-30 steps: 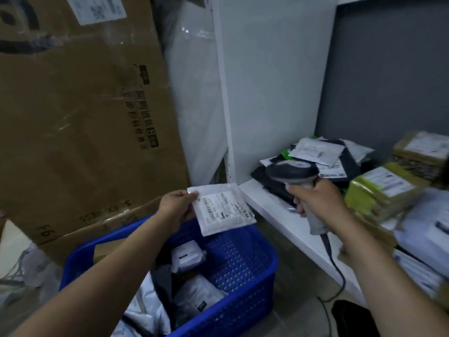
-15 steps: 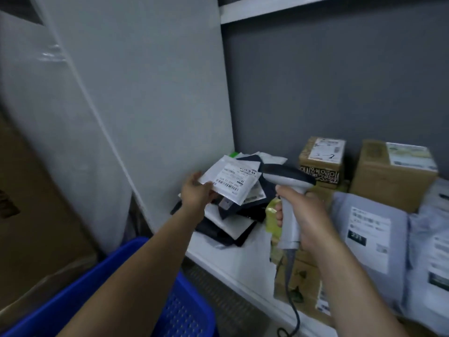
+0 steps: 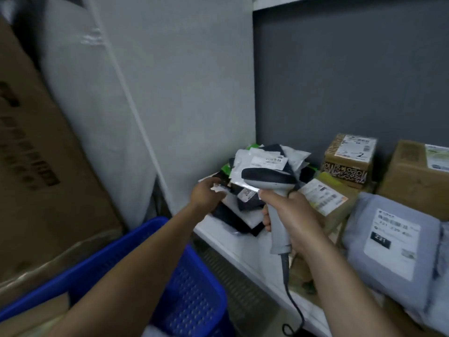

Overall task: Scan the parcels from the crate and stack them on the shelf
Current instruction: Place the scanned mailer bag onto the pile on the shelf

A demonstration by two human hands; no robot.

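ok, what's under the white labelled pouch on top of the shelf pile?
Black and white mailers, with a green edge poking out left. The scanner in the right hand covers the pile's middle, so the layer directly beneath is hidden.

— What colour is the crate [image 3: 194, 300]?
— Blue, patterned with a grid of small holes. The shelf [image 3: 243, 249] is white, the wall [image 3: 340, 81] behind it dark grey.
— And the scanner [image 3: 267, 180]?
— Pale grey, black on top. The pouches [image 3: 264, 161] are black and white, with some green. The small box [image 3: 347, 164] is brown with a black-and-white scribble band; the bag [image 3: 369, 215] is grey, white-labelled.
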